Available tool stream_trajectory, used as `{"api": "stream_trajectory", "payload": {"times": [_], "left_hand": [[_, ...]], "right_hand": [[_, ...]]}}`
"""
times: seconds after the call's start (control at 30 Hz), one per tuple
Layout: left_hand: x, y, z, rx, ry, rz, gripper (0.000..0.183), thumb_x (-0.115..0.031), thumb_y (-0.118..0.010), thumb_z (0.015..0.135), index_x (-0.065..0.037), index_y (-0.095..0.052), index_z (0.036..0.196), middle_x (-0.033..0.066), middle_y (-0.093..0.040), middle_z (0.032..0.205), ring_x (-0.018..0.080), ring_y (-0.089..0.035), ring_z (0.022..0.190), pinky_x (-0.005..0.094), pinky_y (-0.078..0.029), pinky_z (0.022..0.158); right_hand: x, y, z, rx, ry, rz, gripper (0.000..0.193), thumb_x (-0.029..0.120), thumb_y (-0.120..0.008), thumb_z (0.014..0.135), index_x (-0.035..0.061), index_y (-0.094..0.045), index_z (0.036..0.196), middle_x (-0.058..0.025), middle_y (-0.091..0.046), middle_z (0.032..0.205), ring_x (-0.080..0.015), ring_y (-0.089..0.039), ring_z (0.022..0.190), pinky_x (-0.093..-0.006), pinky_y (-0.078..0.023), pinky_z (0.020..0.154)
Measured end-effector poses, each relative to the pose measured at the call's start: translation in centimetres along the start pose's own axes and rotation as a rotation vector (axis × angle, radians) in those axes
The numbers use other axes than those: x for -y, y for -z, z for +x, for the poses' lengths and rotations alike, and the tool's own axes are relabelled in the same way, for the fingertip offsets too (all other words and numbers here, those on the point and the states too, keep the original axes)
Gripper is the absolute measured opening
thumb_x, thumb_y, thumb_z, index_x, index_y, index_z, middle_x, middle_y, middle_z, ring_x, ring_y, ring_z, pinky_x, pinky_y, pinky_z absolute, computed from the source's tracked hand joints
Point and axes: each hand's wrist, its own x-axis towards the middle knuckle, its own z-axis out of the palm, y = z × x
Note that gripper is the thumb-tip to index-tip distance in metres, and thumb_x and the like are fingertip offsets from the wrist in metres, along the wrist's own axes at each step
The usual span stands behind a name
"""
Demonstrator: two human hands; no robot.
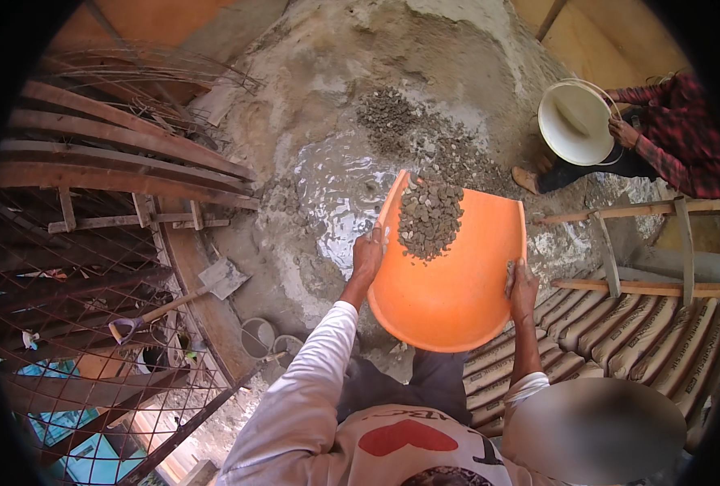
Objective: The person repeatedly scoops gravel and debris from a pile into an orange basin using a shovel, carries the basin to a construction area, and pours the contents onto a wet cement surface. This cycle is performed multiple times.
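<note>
Between my two hands I hold an orange plastic tub, scoop-shaped and open on its far side. Dark gravel lies inside it near the far edge. My left hand is closed on the tub's left rim, and my right hand grips the right rim. Just beyond the open side, a heap of gravel spreads over the ground. A puddle of grey, wet slurry lies left of that heap and partly behind the tub.
At the right, another person holds a white bucket. Stacked paper sacks lie at the near right, beside a wooden ladder. Leftward are timber planks, a shovel, small buckets and a rusty wire grid.
</note>
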Motion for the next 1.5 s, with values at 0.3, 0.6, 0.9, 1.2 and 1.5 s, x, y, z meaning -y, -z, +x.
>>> {"api": "stream_trajectory", "payload": {"times": [0.3, 0.6, 0.9, 1.2, 1.5], "left_hand": [[7.5, 4.4, -4.6, 0.228, 0.398, 0.048, 0.04, -0.033, -0.051, 0.098, 0.003, -0.065, 0.091, 0.0096, -0.063, 0.075, 0.0202, -0.057, 0.06, 0.0383, -0.046, 0.054], [-7.1, 7.1, 6.3, 0.503, 0.17, -0.456, 0.022, -0.007, -0.049, 0.092, 0.013, -0.059, 0.094, 0.0188, -0.065, 0.087, 0.0259, -0.067, 0.07, 0.0392, -0.056, 0.061], [11.7, 21.5, -5.1, 0.365, 0.337, -0.591, 0.028, -0.013, -0.056, 0.091, 0.007, -0.06, 0.11, 0.0162, -0.066, 0.098, 0.0271, -0.067, 0.079, 0.0391, -0.057, 0.071], [29.7, 40.0, -27.2, 0.048, 0.523, -1.036, 0.04, -0.008, -0.051, 0.083, 0.006, -0.049, 0.12, 0.0175, -0.062, 0.105, 0.032, -0.065, 0.093, 0.0446, -0.055, 0.084], [35.8, 34.8, -46.2, -0.208, 0.542, -1.094, 0.041, -0.004, -0.05, 0.085, 0.004, -0.049, 0.125, 0.0169, -0.062, 0.116, 0.0299, -0.066, 0.102, 0.0469, -0.059, 0.083]], "right_hand": [[-3.7, 0.3, -8.9, 0.043, -0.297, -0.153, 0.035, 0.028, -0.045, 0.102, 0.0039, -0.057, 0.079, -0.001, -0.048, 0.054, -0.0114, -0.043, 0.039, -0.0251, -0.036, 0.037], [10.6, -0.9, 6.0, 0.166, -0.337, -0.262, 0.022, 0.009, -0.035, 0.092, 0.0002, -0.052, 0.081, -0.0047, -0.048, 0.051, -0.0142, -0.041, 0.036, -0.0276, -0.038, 0.034], [-3.3, -6.2, -12.3, 0.141, -0.48, 0.019, 0.032, 0.023, -0.04, 0.103, -0.0043, -0.054, 0.094, -0.0059, -0.051, 0.058, -0.0156, -0.043, 0.039, -0.0322, -0.042, 0.034], [-9.3, -25.6, -21.9, 0.674, -0.369, -0.486, 0.039, 0.026, -0.048, 0.1, -0.007, -0.061, 0.084, -0.0098, -0.058, 0.06, -0.0175, -0.049, 0.041, -0.032, -0.042, 0.039], [-18.4, -29.7, -22.5, 0.728, 0.214, -0.85, 0.044, 0.034, -0.055, 0.097, -0.0038, -0.061, 0.076, -0.0105, -0.06, 0.062, -0.0188, -0.057, 0.052, -0.0336, -0.045, 0.045]]}}
